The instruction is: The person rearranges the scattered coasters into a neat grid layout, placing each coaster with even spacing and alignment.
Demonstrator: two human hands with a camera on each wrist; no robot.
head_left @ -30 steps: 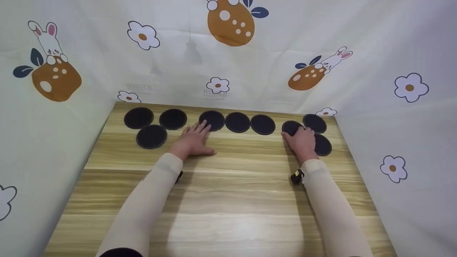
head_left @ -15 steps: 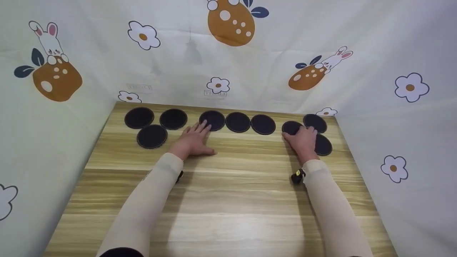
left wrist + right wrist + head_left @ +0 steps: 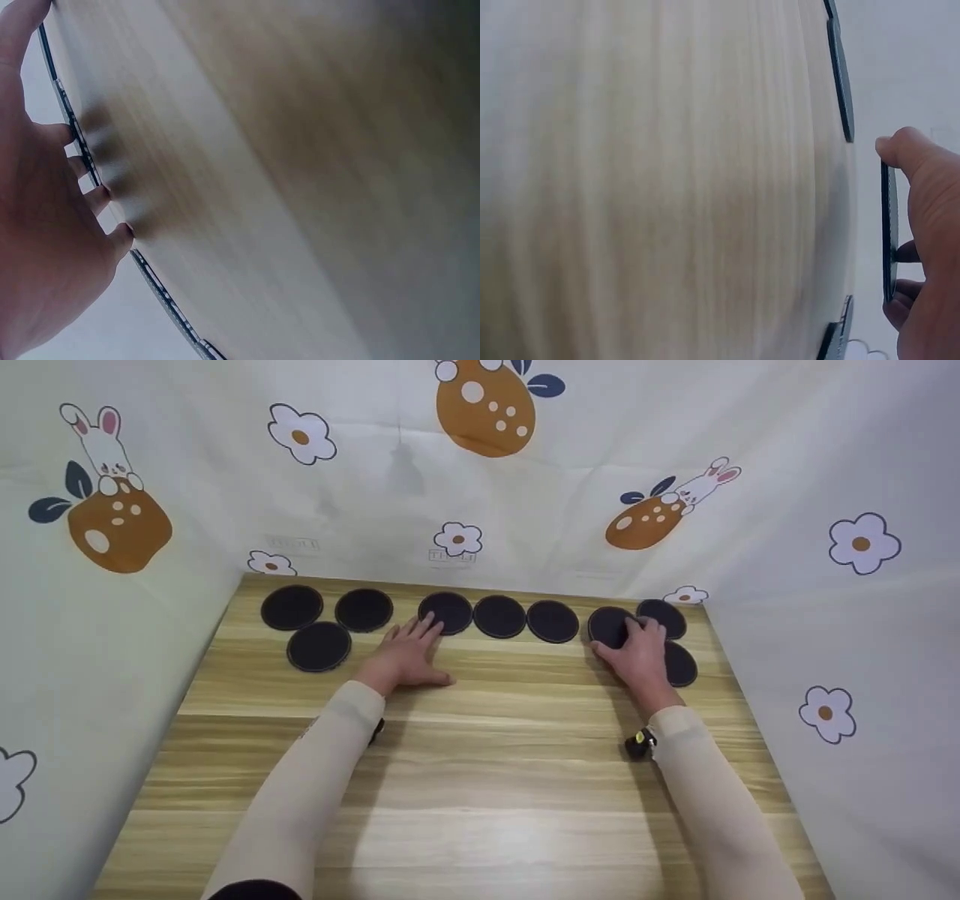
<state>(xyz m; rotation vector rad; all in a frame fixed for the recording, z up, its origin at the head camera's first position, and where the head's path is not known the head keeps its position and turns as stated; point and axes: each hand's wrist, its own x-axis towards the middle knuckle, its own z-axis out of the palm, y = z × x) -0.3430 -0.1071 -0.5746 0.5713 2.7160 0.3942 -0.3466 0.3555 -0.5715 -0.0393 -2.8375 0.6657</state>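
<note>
My right hand (image 3: 643,658) pinches a round black coaster (image 3: 609,624) by its edge, thumb on one side and fingers on the other. In the right wrist view the held coaster (image 3: 889,232) is raised above the wooden table. Two more coasters, the upper one (image 3: 663,616) and the lower one (image 3: 681,666), lie beside that hand, the lower partly hidden by it. My left hand (image 3: 405,658) rests with fingers spread and thumb out to the side. Its fingertips overlap the front edge of the left coaster (image 3: 444,611) in the middle row.
Further along that row lie a second coaster (image 3: 499,616) and a third (image 3: 553,622). Three coasters form a triangle at the far left, one of them the lower coaster (image 3: 319,647). A printed cloth (image 3: 360,510) walls the wooden table (image 3: 487,757) at the back and sides.
My right hand has lifted its coaster off the table, and the right forearm has shifted slightly right and back. My left hand stays where it was.
</note>
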